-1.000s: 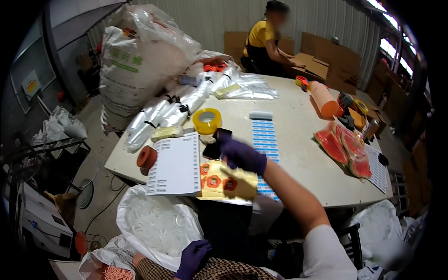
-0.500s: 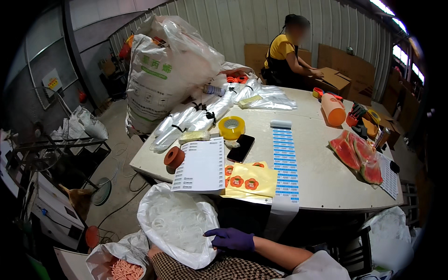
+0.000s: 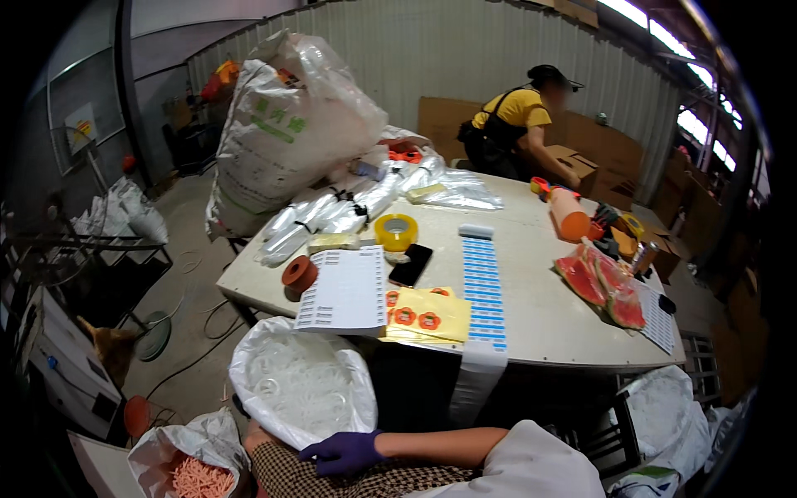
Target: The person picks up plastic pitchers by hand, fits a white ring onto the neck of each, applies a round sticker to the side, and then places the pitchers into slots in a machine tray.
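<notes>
My right hand [image 3: 342, 453], in a purple glove, lies over the checked fabric [image 3: 286, 471] on my lap, at the near rim of a white plastic bag [image 3: 363, 390]. Its fingers are stretched out to the left and hold nothing that I can see. Inside the bag are many clear plastic rings [image 3: 299, 386]. My left forearm [image 3: 257, 436] shows only as a patch of skin at the bag's left side. Of the left hand, only a dark gloved bit [image 3: 239, 405] shows; its fingers are hidden by the bag.
On the table [image 3: 531, 324] are a label sheet [image 3: 344, 290], yellow sticker sheets [image 3: 444, 315], a label strip [image 3: 483, 286], a phone [image 3: 410, 266], yellow tape [image 3: 396, 232] and bagged watermelon [image 3: 602, 286]. Pink sticks [image 3: 202, 481] fill a sack at lower left. A co-worker [image 3: 515, 124] handles a carton.
My right hand has drawn back from the rings and the bag's inner edge to its near rim. My view has shifted slightly. The co-worker has bent further over the carton.
</notes>
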`<control>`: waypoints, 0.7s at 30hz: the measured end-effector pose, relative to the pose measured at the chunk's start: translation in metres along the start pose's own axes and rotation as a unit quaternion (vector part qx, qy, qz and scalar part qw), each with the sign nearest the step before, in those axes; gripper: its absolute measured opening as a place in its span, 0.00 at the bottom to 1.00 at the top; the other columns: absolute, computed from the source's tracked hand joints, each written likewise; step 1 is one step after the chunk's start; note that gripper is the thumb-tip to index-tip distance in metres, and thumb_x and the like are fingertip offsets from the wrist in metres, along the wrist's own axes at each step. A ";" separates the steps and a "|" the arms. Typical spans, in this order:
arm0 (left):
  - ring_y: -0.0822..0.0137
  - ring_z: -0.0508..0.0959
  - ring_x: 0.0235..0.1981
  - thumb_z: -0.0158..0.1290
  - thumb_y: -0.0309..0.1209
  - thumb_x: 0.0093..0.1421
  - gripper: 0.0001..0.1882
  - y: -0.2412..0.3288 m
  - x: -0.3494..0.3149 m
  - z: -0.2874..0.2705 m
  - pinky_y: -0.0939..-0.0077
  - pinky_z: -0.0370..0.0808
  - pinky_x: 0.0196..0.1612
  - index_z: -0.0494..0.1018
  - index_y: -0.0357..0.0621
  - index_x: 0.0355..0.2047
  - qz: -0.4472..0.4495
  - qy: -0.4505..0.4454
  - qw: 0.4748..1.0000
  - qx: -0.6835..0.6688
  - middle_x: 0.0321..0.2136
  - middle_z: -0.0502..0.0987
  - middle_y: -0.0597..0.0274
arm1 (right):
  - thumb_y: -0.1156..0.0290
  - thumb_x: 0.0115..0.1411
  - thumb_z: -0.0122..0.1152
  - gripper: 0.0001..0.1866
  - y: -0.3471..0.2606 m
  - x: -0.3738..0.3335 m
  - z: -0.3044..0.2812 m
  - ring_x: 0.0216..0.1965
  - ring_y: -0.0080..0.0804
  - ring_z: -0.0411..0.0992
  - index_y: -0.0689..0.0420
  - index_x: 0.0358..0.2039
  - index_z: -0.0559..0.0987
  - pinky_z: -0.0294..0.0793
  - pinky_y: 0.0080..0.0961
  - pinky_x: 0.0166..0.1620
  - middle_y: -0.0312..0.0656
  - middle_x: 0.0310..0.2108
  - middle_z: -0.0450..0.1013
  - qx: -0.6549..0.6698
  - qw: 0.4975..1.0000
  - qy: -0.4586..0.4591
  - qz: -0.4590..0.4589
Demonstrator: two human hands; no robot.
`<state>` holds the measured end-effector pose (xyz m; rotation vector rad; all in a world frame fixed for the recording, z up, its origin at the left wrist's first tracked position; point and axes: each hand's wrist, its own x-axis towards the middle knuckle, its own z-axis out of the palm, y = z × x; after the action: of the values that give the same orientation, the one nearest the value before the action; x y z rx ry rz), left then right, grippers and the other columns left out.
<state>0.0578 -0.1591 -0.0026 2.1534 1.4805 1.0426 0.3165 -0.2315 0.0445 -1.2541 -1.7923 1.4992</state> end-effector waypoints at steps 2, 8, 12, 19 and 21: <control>0.54 0.75 0.50 0.57 0.28 0.60 0.29 0.006 0.001 0.001 0.62 0.73 0.54 0.57 0.42 0.59 0.005 -0.003 1.000 -0.006 0.54 0.68 0.47 | 0.55 0.66 0.55 0.28 -0.007 0.000 0.002 0.37 0.38 0.75 0.49 0.65 0.69 0.73 0.34 0.46 0.45 0.36 0.77 -0.057 0.998 -0.014 -0.017; 0.54 0.74 0.52 0.57 0.29 0.61 0.34 0.022 -0.003 0.008 0.62 0.73 0.55 0.52 0.42 0.63 0.015 -0.007 1.000 -0.023 0.57 0.67 0.46 | 0.56 0.60 0.57 0.31 0.020 -0.017 0.000 0.44 0.48 0.76 0.51 0.64 0.70 0.74 0.39 0.50 0.50 0.44 0.78 -0.094 0.995 -0.033 0.012; 0.55 0.74 0.53 0.58 0.29 0.61 0.38 0.024 -0.004 0.005 0.62 0.73 0.55 0.49 0.43 0.65 0.010 -0.010 0.999 -0.032 0.58 0.66 0.45 | 0.57 0.60 0.56 0.29 0.046 -0.025 -0.004 0.42 0.49 0.77 0.55 0.61 0.71 0.74 0.40 0.48 0.51 0.40 0.79 -0.115 0.993 0.038 0.003; 0.55 0.74 0.54 0.59 0.30 0.61 0.43 0.045 -0.003 0.020 0.62 0.74 0.56 0.44 0.44 0.70 0.030 -0.045 0.997 -0.056 0.61 0.65 0.44 | 0.51 0.57 0.62 0.47 0.002 -0.014 0.003 0.53 0.48 0.73 0.54 0.72 0.55 0.72 0.39 0.55 0.54 0.56 0.71 -0.006 0.998 0.044 -0.046; 0.56 0.74 0.54 0.59 0.31 0.61 0.45 0.044 -0.004 0.017 0.61 0.74 0.56 0.43 0.44 0.71 0.046 -0.041 0.996 -0.063 0.62 0.64 0.44 | 0.48 0.56 0.65 0.54 0.000 0.012 0.023 0.64 0.49 0.62 0.56 0.73 0.47 0.62 0.38 0.64 0.55 0.67 0.57 -0.021 0.985 0.089 -0.143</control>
<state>0.0991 -0.1785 0.0120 2.1643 1.2553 1.0369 0.2923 -0.2325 0.0357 -1.0597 -1.8032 1.1601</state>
